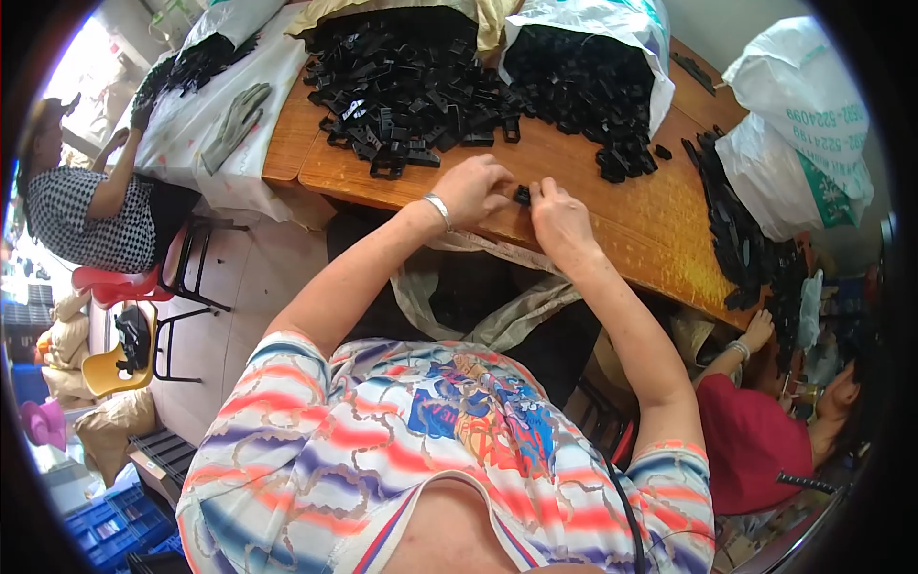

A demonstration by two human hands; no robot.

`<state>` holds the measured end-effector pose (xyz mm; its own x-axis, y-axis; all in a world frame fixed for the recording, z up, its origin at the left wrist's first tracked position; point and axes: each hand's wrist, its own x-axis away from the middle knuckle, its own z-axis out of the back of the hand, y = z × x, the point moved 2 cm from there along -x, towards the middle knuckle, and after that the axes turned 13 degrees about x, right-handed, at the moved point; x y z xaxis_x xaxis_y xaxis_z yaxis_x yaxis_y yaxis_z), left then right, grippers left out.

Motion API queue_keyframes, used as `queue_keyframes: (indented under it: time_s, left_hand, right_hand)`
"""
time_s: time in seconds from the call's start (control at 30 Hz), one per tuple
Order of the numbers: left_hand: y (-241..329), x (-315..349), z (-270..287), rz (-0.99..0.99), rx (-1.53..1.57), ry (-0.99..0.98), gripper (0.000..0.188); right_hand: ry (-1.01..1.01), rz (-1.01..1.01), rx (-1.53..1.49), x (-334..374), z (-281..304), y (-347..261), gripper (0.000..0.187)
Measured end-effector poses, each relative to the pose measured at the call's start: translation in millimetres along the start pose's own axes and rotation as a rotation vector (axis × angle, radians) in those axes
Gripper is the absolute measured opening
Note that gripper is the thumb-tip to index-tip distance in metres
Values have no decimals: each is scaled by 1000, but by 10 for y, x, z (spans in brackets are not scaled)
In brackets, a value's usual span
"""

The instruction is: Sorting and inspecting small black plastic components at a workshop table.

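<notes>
A small black plastic part (522, 195) is at the front edge of the wooden table, between my two hands. My right hand (564, 226) has its fingertips closed on it. My left hand (469, 194), with a silver bracelet at the wrist, is curled just left of the part. Its fingers are bent inward, and whatever they hold is hidden. Beyond my left hand spreads a big heap of black plastic clips (402, 86), spilling from a tan sack (492, 21). A second heap of small black parts (579, 91) comes out of a white sack (660, 72), beyond my right hand.
Long black strips (732, 225) lie along the table's right side beside white plastic bags (803, 124). At right, a person in a red top (751, 445) reaches to the table. Another person in a checked top (91, 220) sits left by a covered table with a grey glove (237, 124).
</notes>
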<state>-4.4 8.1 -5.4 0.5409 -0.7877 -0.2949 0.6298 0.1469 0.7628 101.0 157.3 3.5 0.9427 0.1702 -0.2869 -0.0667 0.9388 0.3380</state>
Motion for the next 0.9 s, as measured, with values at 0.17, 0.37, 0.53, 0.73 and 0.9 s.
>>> queue_keyframes:
  time_s: [0.17, 0.37, 0.53, 0.73, 0.9]
  left_hand:
    - [28, 28, 72, 129, 50, 78, 29]
    - [-152, -105, 237, 26, -441, 293, 30]
    - [-199, -224, 232, 14, -535, 266, 21]
    - [-187, -273, 236, -131, -667, 302, 9]
    - [20, -248, 84, -123, -547, 222, 4]
  right_hand:
    - [-68, 15, 190, 1, 18, -108, 23]
    - [80, -118, -282, 261, 143, -61, 30]
    - [35, -24, -476, 635, 316, -526, 32]
    - [1, -80, -590, 636, 220, -356, 22]
    - [271, -382, -479, 414, 3, 678, 9]
